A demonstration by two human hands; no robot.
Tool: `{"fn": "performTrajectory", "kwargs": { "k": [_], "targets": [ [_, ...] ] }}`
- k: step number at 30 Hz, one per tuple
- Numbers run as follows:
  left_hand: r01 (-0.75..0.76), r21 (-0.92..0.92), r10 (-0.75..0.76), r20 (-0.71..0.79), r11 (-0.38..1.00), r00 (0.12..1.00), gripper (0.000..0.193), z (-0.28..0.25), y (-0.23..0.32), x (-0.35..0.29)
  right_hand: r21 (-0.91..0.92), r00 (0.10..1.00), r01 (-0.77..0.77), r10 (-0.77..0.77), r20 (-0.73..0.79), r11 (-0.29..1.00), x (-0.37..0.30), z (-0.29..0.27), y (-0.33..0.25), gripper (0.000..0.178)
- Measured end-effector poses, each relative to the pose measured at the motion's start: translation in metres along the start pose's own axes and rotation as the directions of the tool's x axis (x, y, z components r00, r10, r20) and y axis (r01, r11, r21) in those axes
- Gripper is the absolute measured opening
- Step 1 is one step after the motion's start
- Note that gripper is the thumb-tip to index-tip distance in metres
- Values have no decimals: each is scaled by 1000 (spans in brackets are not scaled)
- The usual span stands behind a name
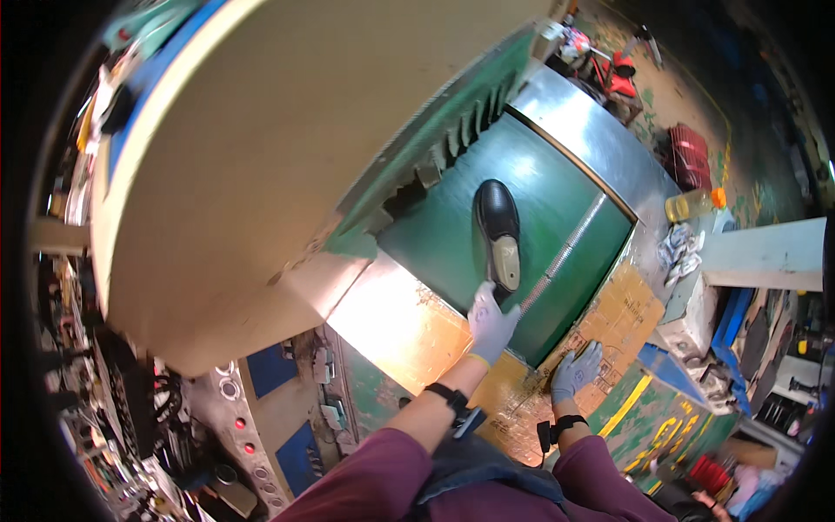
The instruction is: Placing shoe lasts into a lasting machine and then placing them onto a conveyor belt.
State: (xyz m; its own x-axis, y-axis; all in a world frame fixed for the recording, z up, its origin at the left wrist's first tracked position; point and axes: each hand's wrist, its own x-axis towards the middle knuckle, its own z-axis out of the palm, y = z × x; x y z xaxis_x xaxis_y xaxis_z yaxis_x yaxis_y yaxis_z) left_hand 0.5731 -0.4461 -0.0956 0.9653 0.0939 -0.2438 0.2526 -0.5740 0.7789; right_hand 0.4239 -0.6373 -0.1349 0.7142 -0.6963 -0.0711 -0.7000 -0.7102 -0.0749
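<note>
A black slip-on shoe (pixel 497 209) with a pale beige insole lies on a green conveyor belt (pixel 557 204), its toe pointing away from me. My left hand (pixel 491 326), in a thin whitish glove, has its fingers and thumb around the heel end of the shoe. To the right, my right hand (pixel 576 372), gloved the same way, rests with fingers stretched out on a cardboard sheet (pixel 622 304) along the belt's near right edge. Both wrists carry black straps with small devices.
A large beige machine housing (pixel 235 165) rises at the left, with a torn green strip curtain (pixel 470 122) hanging over the belt. A metal strip (pixel 565 248) lies on the belt. Beyond the right edge stand a bottle of yellowish liquid (pixel 691 205) and a red bundle (pixel 689 157).
</note>
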Motion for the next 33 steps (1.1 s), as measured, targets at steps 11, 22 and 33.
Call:
{"fn": "performTrajectory", "kwargs": {
  "k": [11, 22, 33],
  "targets": [
    [-128, 88, 97, 295, 988, 950, 44, -225, -97, -162, 693, 868, 274, -481, 120, 667, 121, -26, -230, 49],
    [339, -652, -707, -705, 678, 57, 27, -344, -321, -569, 660, 208, 279, -715, 668, 698, 23, -202, -209, 28],
    [281, -752, -414, -588, 596, -695, 28, -330, -351, -863, 660, -545, 745, -658, 519, -96, -455, -267, -316, 97]
  ]
}}
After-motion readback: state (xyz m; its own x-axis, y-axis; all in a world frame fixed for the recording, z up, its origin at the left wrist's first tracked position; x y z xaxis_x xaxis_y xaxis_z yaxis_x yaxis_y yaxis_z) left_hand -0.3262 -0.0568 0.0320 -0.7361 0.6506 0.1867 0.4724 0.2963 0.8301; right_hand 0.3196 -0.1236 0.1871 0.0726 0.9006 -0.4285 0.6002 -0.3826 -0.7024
